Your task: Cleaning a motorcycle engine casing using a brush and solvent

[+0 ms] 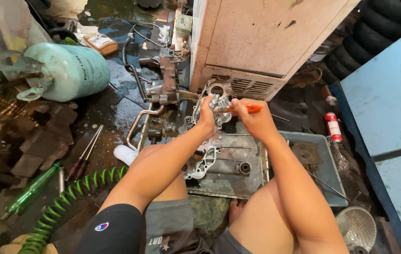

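- The left hand [206,113] is closed around the top of a silver engine casing [208,155], gripping it near its upper end, just above centre of the view.
- The right hand [252,118] sits just at 3 o'clock of the left, fingers wrapped tight on an orange-handled tool [249,108] whose tip points at 9 o'clock into the casing.
- The casing stands in a shallow metal tray [252,181] between the person's knees.
- A pale green gas cylinder [71,70] lies at 10 o'clock.
- A coiled green hose [69,200] runs at 8 o'clock, with two screwdrivers [85,155] just above it.
- A green glass bottle [29,193] lies at 9 o'clock.
- A red spray can [333,126] lies at 3 o'clock.
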